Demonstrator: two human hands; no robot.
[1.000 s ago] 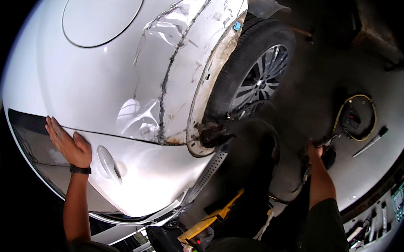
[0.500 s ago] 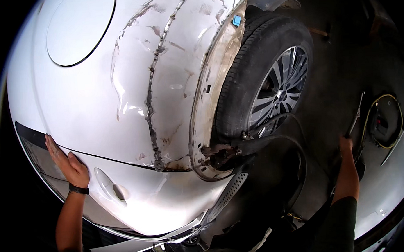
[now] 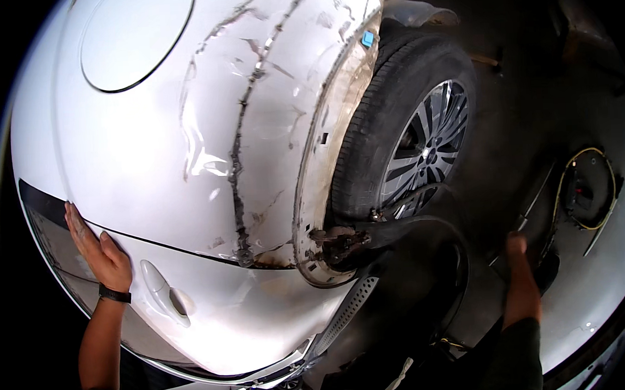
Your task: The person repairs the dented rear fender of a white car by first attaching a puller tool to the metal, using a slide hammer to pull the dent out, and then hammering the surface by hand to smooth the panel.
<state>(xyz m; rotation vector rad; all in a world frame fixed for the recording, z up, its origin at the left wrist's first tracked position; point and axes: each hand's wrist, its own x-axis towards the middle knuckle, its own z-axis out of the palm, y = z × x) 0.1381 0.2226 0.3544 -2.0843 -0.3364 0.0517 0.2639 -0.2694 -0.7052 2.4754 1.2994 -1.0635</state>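
My left hand [image 3: 99, 253] lies with its fingers stretched out on the white car's rear door [image 3: 213, 325], by the window edge and near the door handle [image 3: 165, 295]. Well off to the right, my right hand [image 3: 517, 245] is closed round a thin metal rod-like tool [image 3: 536, 198], blurred by motion and held away from the car. Between them is the dented white rear side panel [image 3: 143, 140]. A dark, rough line of bare, scuffed metal [image 3: 236, 170] runs down it. Next to the wheel arch [image 3: 318, 153], the lower corner is rusty and torn.
The wheel [image 3: 426, 152] with its black tyre stands right of the panel. A dark hose or cable [image 3: 432, 221] crosses below it. On the floor lie a coiled yellow cable [image 3: 613, 182] and a wooden-handled hammer [image 3: 486, 60]. A blue clip [image 3: 367, 38] sits on the arch edge.
My right hand has moved a little left and down with the rod-like tool, which now tilts more. My left hand stays flat on the door. The whole view has shifted slightly.
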